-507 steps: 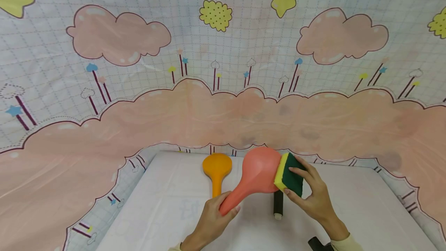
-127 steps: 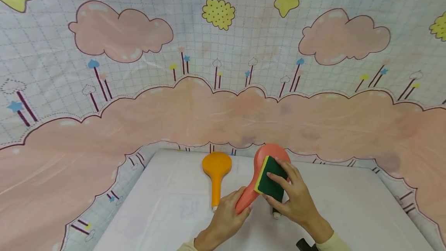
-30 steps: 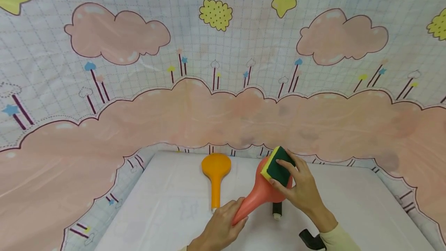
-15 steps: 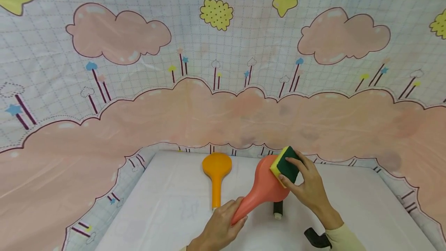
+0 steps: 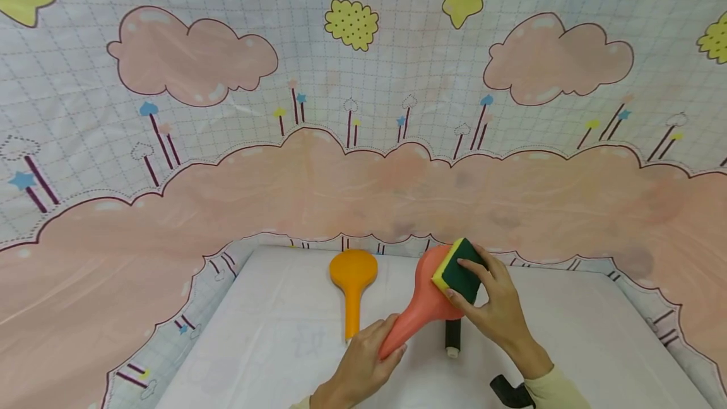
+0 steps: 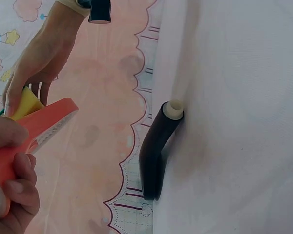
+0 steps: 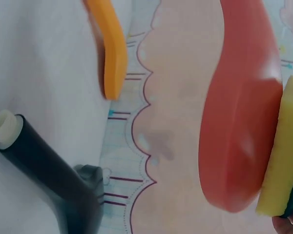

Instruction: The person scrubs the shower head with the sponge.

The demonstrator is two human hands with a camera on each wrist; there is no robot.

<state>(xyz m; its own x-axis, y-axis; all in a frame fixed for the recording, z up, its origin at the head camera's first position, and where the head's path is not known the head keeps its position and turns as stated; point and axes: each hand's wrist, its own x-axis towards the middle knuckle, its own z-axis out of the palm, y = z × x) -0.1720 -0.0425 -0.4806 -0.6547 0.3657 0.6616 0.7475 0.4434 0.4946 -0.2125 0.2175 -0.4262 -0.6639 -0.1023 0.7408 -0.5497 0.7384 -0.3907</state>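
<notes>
My left hand [image 5: 363, 361] grips the handle of a coral shower head [image 5: 425, 298], which is raised above the table and tilted up to the right. In the left wrist view its pale spray face [image 6: 53, 130] shows on the underside. My right hand [image 5: 502, 311] pinches a sponge [image 5: 462, 276] with a green scouring side and a yellow foam side. The yellow foam lies against the smooth back of the shower head's round end, as the right wrist view also shows at the sponge's foam edge [image 7: 281, 156].
An orange shower head [image 5: 353, 270] lies on the white table [image 5: 255, 333] to the left. Beneath the coral one lies a black shower head [image 7: 49, 165] with a white connector end. Another black piece [image 5: 510, 391] sits by the right sleeve. A printed cloth [image 5: 341, 194] hangs behind.
The sponge has gone back and forth over the coral shower head's back: down near the neck 4.2 s ago, out at the right edge 0.5 s ago, now slightly left. Both hands keep their holds.
</notes>
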